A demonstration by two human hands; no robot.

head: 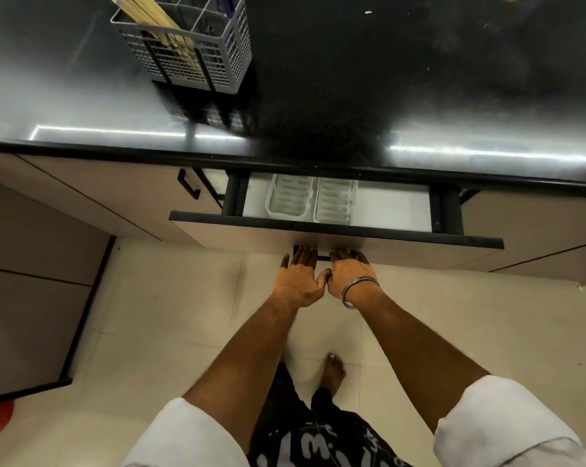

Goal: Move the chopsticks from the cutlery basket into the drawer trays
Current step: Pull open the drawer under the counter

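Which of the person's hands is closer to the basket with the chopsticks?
Left. The left hand sits on the drawer handle more directly below the cutlery basket; the right hand is beside it, farther from the basket.

A basket (197,52) stands on the counter (385,79), back left, with chopsticks (150,15) in its left compartment. Below the counter's front edge a drawer (335,235) is partly out; two trays (311,200) lie side by side in it, left of middle. Both hands, left hand (300,281) and right hand (347,276), are side by side at the handle (321,256) on the drawer front.
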